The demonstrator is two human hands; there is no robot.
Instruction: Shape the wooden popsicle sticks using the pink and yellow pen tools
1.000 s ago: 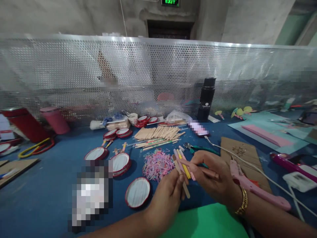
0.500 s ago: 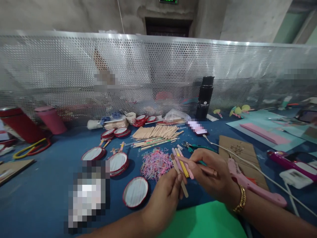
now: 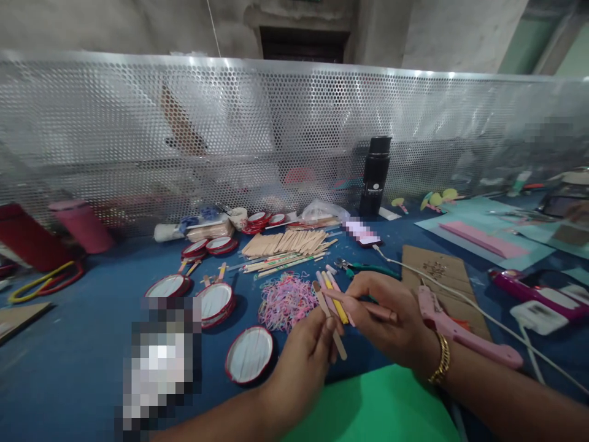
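My left hand (image 3: pixel 306 350) pinches a flat wooden craft stick (image 3: pixel 339 345), whose upper end is coloured brown. In my right hand (image 3: pixel 391 313) is a brown marker (image 3: pixel 380 310), its tip at the stick's upper part. Just behind the hands lie a yellow marker (image 3: pixel 339 308) and pink and lilac ones. A tangle of coloured rubber bands (image 3: pixel 286 301) sits left of the markers. Green paper (image 3: pixel 372 408) lies under and in front of my hands.
Round red-rimmed discs (image 3: pixel 249 355) lie at left. Behind are piled craft sticks (image 3: pixel 288 242), a phone (image 3: pixel 362 232) and a black bottle (image 3: pixel 375 178). A pink glue gun (image 3: pixel 464 337), cardboard (image 3: pixel 437 269) and a white cable are at right. A perforated metal screen (image 3: pixel 294 116) stands behind.
The view has shifted slightly, so most things appear a little further left. Both hands keep their hold on the stick and marker, with the marker tip still near the stick's upper part.
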